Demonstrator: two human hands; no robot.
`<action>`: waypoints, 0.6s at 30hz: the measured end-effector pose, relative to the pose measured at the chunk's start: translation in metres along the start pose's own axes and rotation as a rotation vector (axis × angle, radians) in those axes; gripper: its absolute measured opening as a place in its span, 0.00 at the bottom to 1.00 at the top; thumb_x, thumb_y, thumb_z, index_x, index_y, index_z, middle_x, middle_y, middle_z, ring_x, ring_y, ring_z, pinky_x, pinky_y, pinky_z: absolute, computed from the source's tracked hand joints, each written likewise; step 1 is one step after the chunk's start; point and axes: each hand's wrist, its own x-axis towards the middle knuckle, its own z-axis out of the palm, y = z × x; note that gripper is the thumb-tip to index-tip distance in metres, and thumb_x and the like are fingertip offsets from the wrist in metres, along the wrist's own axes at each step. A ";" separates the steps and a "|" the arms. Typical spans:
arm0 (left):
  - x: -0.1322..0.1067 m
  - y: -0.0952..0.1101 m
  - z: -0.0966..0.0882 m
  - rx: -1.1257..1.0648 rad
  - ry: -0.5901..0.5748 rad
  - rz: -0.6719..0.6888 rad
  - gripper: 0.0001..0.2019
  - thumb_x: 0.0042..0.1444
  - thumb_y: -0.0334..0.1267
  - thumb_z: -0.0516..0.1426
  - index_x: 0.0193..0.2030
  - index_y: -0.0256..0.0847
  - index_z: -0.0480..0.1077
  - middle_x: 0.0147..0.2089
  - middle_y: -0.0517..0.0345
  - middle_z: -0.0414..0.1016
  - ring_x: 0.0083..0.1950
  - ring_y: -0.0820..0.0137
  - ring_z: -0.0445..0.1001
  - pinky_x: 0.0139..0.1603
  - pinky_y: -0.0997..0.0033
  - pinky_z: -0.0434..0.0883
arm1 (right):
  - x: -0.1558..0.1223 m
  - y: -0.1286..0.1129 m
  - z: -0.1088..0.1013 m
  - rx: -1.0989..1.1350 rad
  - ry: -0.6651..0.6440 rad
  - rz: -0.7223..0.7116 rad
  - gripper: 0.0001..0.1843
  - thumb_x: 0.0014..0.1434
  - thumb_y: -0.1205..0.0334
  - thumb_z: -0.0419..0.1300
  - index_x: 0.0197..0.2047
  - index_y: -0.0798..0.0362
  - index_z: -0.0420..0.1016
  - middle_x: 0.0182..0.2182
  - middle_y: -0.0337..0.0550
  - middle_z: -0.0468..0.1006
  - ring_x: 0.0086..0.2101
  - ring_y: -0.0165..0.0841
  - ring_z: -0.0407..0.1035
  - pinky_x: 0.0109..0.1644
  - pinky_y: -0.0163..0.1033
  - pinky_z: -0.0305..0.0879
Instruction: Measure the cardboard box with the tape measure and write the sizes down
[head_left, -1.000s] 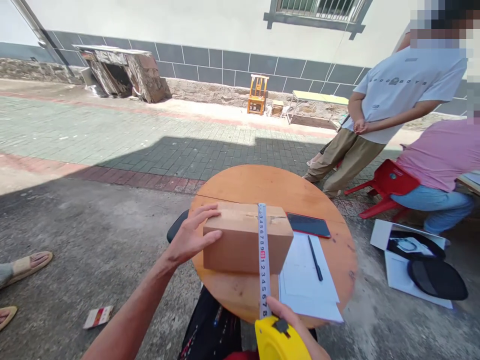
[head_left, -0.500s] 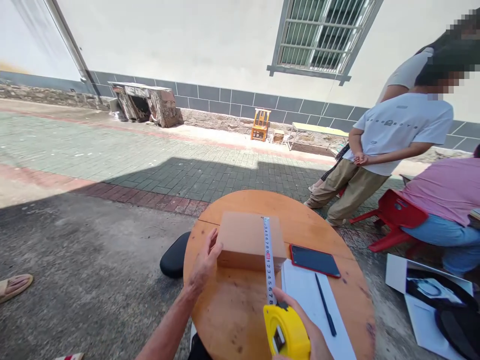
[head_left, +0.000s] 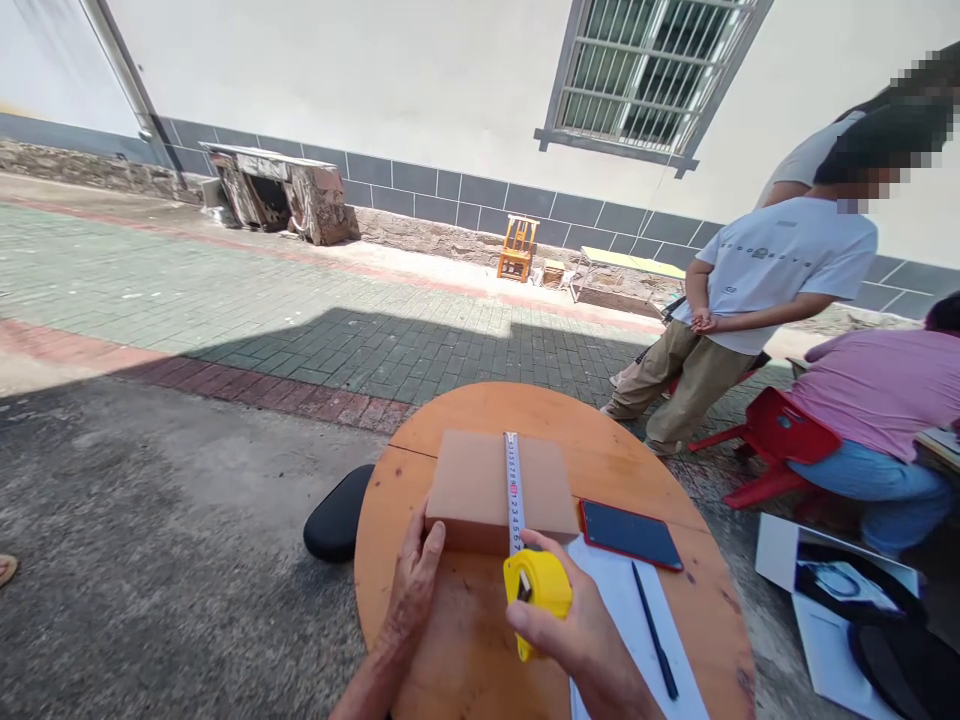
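Observation:
A brown cardboard box [head_left: 469, 480] lies flat on the round wooden table [head_left: 457, 640]. My left hand [head_left: 412, 580] grips its near left corner, with the thumb at the front and the fingers along the left side, partly hidden. A yellow tape measure [head_left: 546, 584] is in my right hand [head_left: 581, 630], just in front of the box. Its white blade [head_left: 513, 475] stretches out across the box top, the tip near the far edge. Part of the blade overhangs the front edge toward the case.
Right of the box lie a phone [head_left: 631, 534] with a red edge, white paper [head_left: 615, 610] and a dark pen [head_left: 655, 632]. A black seat [head_left: 339, 515] is at the table's left. People, a red chair [head_left: 787, 430] and an open white box [head_left: 814, 620] are on the right.
My left hand has closed in on the box's near left corner. My right hand has moved the tape measure forward and left, turning its case, and the blade lies nearer the box's middle.

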 end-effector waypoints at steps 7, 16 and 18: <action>0.003 -0.005 0.000 -0.039 0.055 -0.045 0.30 0.60 0.56 0.54 0.64 0.40 0.63 0.63 0.48 0.68 0.66 0.58 0.63 0.66 0.60 0.60 | 0.000 0.002 0.000 -0.014 -0.007 0.035 0.47 0.36 0.50 0.70 0.59 0.57 0.65 0.29 0.39 0.71 0.29 0.33 0.65 0.31 0.37 0.63; 0.004 -0.010 -0.001 -0.030 0.049 -0.029 0.30 0.61 0.54 0.54 0.64 0.40 0.62 0.64 0.48 0.67 0.66 0.59 0.62 0.66 0.60 0.59 | -0.002 0.007 0.000 -0.049 -0.017 0.037 0.46 0.37 0.50 0.70 0.60 0.55 0.65 0.31 0.39 0.73 0.30 0.33 0.66 0.34 0.39 0.65; 0.004 -0.009 -0.001 -0.026 0.042 -0.016 0.29 0.62 0.54 0.53 0.65 0.40 0.62 0.64 0.49 0.67 0.66 0.59 0.62 0.66 0.61 0.59 | -0.003 0.006 0.000 -0.044 -0.028 0.031 0.47 0.37 0.49 0.70 0.60 0.55 0.65 0.31 0.40 0.72 0.30 0.34 0.67 0.34 0.39 0.65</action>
